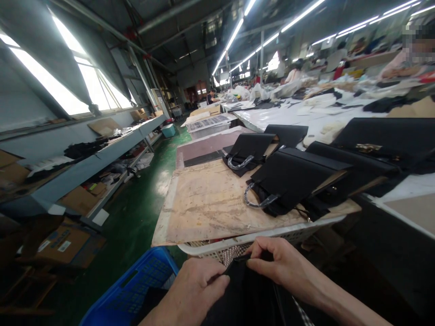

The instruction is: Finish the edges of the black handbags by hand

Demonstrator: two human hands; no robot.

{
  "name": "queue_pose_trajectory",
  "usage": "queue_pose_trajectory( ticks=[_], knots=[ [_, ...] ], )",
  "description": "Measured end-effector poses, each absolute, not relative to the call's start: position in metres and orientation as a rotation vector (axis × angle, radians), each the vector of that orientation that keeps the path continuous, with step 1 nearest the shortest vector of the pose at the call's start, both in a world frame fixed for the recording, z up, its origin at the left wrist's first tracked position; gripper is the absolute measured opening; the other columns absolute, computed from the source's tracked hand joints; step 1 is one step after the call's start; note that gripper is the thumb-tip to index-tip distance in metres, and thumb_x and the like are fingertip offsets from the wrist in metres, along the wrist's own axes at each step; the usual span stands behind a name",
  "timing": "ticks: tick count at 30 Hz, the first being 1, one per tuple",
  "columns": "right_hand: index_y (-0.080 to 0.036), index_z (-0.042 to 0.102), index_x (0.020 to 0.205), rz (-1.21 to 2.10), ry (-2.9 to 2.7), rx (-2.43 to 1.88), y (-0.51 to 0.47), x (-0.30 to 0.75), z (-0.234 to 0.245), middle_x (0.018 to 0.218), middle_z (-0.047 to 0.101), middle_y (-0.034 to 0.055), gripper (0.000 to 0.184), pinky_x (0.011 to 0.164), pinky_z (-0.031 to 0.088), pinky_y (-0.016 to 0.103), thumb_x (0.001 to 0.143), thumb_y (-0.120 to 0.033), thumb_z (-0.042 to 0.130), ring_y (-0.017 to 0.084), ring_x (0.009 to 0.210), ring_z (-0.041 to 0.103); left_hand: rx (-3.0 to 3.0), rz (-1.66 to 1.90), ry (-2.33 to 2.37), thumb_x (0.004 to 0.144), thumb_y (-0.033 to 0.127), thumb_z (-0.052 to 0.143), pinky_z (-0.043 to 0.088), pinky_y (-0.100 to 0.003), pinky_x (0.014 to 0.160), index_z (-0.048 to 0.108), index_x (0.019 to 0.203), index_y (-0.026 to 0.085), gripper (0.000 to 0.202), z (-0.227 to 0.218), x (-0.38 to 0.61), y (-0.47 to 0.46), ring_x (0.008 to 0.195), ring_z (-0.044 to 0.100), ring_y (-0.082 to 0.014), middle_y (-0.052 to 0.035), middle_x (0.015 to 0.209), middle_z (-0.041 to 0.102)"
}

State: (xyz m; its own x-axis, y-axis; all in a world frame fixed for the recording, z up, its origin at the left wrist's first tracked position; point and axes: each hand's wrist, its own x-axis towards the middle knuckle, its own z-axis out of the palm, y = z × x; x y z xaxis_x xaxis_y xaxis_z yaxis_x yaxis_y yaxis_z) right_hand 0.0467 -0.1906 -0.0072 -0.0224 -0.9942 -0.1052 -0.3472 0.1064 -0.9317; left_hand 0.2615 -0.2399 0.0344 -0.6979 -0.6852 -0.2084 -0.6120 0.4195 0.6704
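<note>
My left hand [199, 287] pinches the upper edge of a black leather-like piece [246, 290] low in the view. On the same edge, my right hand [272, 262] has thumb and fingers closed a little to the right. Brown-and-white checked fabric [234, 253] shows behind the edge between the hands; whether it belongs to the piece I cannot tell. Beyond the hands, a black handbag [294, 176] lies on a worn board [200, 199], its handle wrapped in clear plastic. Another black handbag [251, 147] lies behind it.
A white plastic basket [295, 233] supports the board's near side. At lower left stands a blue crate [127, 290]. More black bags [384, 138] lie to the right. A green floor aisle [146, 199] runs beside a long shelf [102, 158]; people sit at distant tables.
</note>
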Motion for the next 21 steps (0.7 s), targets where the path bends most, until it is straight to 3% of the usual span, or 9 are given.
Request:
queue_pose_trajectory(
  ticks=[5,9,21],
  knots=[
    [-0.018,0.066,0.067,-0.883,1.459,-1.374,-0.192,0.035,-0.003,0.071,0.071,-0.0001,0.012,0.064,0.044,0.027,0.075,-0.026,0.071,0.018,0.069,0.061,1.239,-1.252,-2.451,0.082,0.019,0.052,0.027,-0.023,0.057,0.046,0.059,0.018,0.024,0.027,0.260,-0.235,0.060,0.041,-0.0107,0.0054,0.059,0.042],
    [-0.018,0.067,0.068,-0.909,1.459,-1.422,-0.188,0.032,-0.006,0.077,0.074,0.0014,0.014,0.069,0.046,0.028,0.076,-0.027,0.072,0.020,0.075,0.065,1.255,-1.325,-2.408,0.080,0.023,0.054,0.027,-0.022,0.053,0.052,0.064,0.017,0.018,0.021,0.260,-0.231,0.057,0.040,-0.0102,0.0056,0.058,0.043],
    [-0.020,0.058,0.064,-0.952,1.607,-1.556,-0.179,0.041,-0.009,0.078,0.075,-0.0004,0.017,0.067,0.046,0.028,0.078,-0.023,0.069,0.018,0.071,0.068,1.251,-1.303,-2.467,0.079,0.023,0.054,0.027,-0.022,0.052,0.048,0.063,0.018,0.018,0.022,0.258,-0.230,0.056,0.041,-0.0102,0.0057,0.058,0.043]
  ],
)
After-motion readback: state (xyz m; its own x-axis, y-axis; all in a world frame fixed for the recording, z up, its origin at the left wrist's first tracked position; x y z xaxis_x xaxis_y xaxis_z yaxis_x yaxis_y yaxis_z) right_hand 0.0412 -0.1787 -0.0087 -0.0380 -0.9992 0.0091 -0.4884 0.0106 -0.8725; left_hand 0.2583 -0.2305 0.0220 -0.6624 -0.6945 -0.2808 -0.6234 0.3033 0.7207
